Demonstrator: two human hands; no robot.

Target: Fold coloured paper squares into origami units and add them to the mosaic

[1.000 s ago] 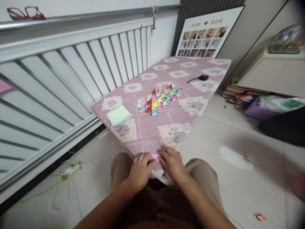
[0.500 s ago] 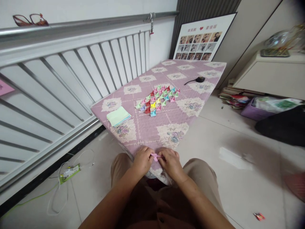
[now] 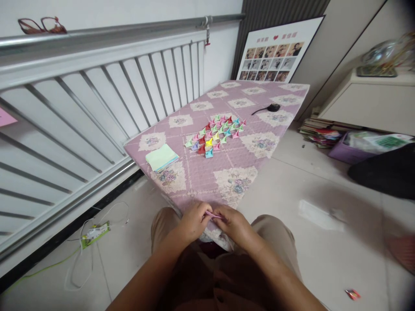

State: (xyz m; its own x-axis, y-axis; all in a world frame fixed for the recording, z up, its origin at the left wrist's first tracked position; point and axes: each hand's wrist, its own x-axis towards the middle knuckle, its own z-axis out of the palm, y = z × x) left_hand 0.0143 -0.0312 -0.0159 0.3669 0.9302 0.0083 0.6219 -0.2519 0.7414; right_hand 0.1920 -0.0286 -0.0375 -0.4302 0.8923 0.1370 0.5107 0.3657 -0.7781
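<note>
A small folded pink paper (image 3: 214, 215) is stretched between my two hands at the near corner of the table. My left hand (image 3: 195, 220) pinches its left end, and my right hand (image 3: 231, 222) grips the right end with curled fingers. Farther up the flowered pink tablecloth (image 3: 201, 177) stand several folded paper pieces (image 3: 215, 136) in rows, coloured red, green, yellow, blue and pink. To their left lies a stack of square paper (image 3: 161, 158), light green on top.
A black round object with a strap (image 3: 273, 107) lies on the table's far right part. A white railing (image 3: 145, 93) runs along the left side. Behind the table leans a photo board (image 3: 279, 52). A power strip (image 3: 95, 233) is on the floor at left.
The pink paper has turned and now looks narrower between my fingers. My right hand has tilted and its fingers are more curled; my left hand has shifted slightly.
</note>
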